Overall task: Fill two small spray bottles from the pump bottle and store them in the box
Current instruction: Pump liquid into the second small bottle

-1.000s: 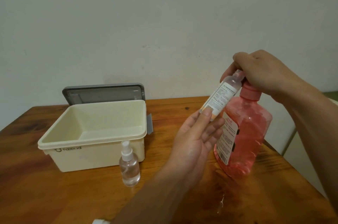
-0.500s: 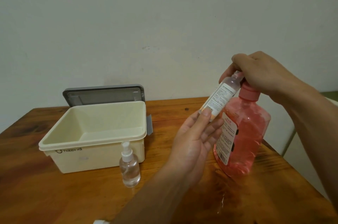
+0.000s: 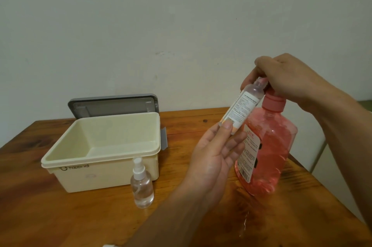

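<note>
At a wooden table (image 3: pixel 40 216), a refill goes on with hardly a move in the past second.
Nearest, the left hand (image 3: pixel 215 156) still pinches the base of the tilted labelled bottle (image 3: pixel 243 109), its mouth at the spout. The right hand (image 3: pixel 291 79) stays curled over the head of the pump bottle (image 3: pixel 269 156), so pumping seems unfinished. A capped spray bottle (image 3: pixel 142 186) waits before the open box (image 3: pixel 100 163).

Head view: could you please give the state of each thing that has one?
box, open, empty
lid, off, standing behind box
small spray bottle, upright, sprayer on
labelled bottle, tilted, neck under pump
pump bottle, upright, holds pink liquid
left hand, holds labelled bottle
right hand, curled over pump
</note>
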Demonstrator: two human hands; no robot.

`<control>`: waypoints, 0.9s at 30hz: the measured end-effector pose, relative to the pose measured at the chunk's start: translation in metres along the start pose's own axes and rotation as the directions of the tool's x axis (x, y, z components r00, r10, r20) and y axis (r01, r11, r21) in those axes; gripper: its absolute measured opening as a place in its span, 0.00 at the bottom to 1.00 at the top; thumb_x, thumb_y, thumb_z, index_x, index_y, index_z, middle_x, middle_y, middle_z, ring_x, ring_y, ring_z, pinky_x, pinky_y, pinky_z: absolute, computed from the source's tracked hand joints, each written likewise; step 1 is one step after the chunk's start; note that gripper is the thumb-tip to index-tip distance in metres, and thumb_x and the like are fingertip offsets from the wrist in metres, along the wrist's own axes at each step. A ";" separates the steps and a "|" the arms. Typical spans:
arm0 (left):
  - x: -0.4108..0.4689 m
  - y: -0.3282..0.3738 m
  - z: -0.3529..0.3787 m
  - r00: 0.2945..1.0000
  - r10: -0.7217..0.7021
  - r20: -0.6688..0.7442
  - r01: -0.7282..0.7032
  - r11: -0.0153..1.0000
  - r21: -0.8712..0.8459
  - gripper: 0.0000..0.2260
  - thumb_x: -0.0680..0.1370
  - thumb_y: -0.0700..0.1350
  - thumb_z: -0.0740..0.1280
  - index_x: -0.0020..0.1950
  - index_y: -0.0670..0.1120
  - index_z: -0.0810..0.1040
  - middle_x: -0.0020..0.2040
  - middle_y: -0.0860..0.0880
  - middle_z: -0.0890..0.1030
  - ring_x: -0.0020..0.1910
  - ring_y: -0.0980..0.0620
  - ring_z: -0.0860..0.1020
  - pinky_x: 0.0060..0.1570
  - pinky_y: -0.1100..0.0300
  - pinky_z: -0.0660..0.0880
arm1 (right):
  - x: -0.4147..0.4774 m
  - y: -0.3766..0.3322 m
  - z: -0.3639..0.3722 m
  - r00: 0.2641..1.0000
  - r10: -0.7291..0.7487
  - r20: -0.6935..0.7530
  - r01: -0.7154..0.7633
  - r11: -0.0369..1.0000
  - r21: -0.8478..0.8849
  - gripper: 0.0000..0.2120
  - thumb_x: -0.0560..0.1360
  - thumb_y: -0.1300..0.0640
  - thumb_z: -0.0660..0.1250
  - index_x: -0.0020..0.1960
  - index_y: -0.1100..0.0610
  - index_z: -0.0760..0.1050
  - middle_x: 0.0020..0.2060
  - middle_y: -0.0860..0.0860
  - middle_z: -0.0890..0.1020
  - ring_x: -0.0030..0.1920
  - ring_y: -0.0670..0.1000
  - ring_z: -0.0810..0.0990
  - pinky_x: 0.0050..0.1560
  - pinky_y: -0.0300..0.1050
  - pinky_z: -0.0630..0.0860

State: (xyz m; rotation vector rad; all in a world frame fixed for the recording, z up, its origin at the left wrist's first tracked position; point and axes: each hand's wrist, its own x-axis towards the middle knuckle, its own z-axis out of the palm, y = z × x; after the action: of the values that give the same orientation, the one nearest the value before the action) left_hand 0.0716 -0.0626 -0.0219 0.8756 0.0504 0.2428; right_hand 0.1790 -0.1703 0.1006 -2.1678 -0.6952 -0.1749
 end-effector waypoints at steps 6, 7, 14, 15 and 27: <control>0.000 0.000 -0.001 1.000 0.002 -0.003 -0.002 1.000 -0.006 0.18 0.71 0.49 0.70 0.59 0.48 0.79 0.53 0.47 0.86 0.53 0.51 0.84 0.55 0.58 0.79 | -0.001 -0.001 0.003 1.000 -0.006 0.002 0.006 0.998 -0.067 0.24 0.79 0.56 0.52 0.38 0.58 0.85 0.37 0.51 0.86 0.31 0.44 0.76 0.33 0.43 0.70; 0.000 0.000 -0.001 1.000 0.003 -0.004 -0.003 1.000 -0.007 0.17 0.70 0.49 0.70 0.59 0.48 0.80 0.53 0.47 0.86 0.53 0.51 0.84 0.55 0.58 0.79 | -0.001 0.000 0.003 1.000 -0.006 0.003 0.006 0.997 -0.078 0.24 0.79 0.56 0.52 0.38 0.58 0.85 0.38 0.52 0.86 0.34 0.47 0.77 0.36 0.43 0.71; -0.001 0.001 0.001 1.000 0.004 0.003 -0.004 1.000 -0.007 0.16 0.70 0.49 0.70 0.58 0.49 0.80 0.53 0.47 0.86 0.54 0.50 0.84 0.55 0.57 0.79 | 0.000 -0.002 0.000 1.000 0.009 0.012 -0.009 1.000 0.002 0.24 0.80 0.55 0.52 0.38 0.60 0.84 0.35 0.47 0.86 0.23 0.40 0.71 0.28 0.35 0.68; -0.001 0.001 0.001 1.000 0.006 0.004 -0.006 1.000 -0.006 0.16 0.70 0.49 0.70 0.57 0.49 0.80 0.53 0.47 0.86 0.54 0.51 0.84 0.55 0.57 0.79 | 0.000 -0.002 0.001 1.000 0.004 0.009 -0.004 1.000 -0.005 0.24 0.80 0.56 0.52 0.38 0.60 0.84 0.34 0.47 0.85 0.22 0.40 0.71 0.26 0.34 0.68; -0.002 0.004 0.003 1.000 0.008 0.001 -0.008 1.000 -0.023 0.17 0.70 0.48 0.70 0.58 0.48 0.80 0.52 0.47 0.86 0.53 0.51 0.84 0.55 0.57 0.79 | 0.000 -0.002 0.000 1.000 0.004 -0.007 -0.005 1.000 -0.026 0.24 0.79 0.56 0.52 0.37 0.60 0.84 0.27 0.46 0.83 0.20 0.40 0.69 0.24 0.34 0.66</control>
State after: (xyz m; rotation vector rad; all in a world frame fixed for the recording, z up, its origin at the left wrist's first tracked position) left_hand 0.0693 -0.0628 -0.0175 0.8531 0.0424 0.2501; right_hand 0.1780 -0.1695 0.1025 -2.1923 -0.6878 -0.1897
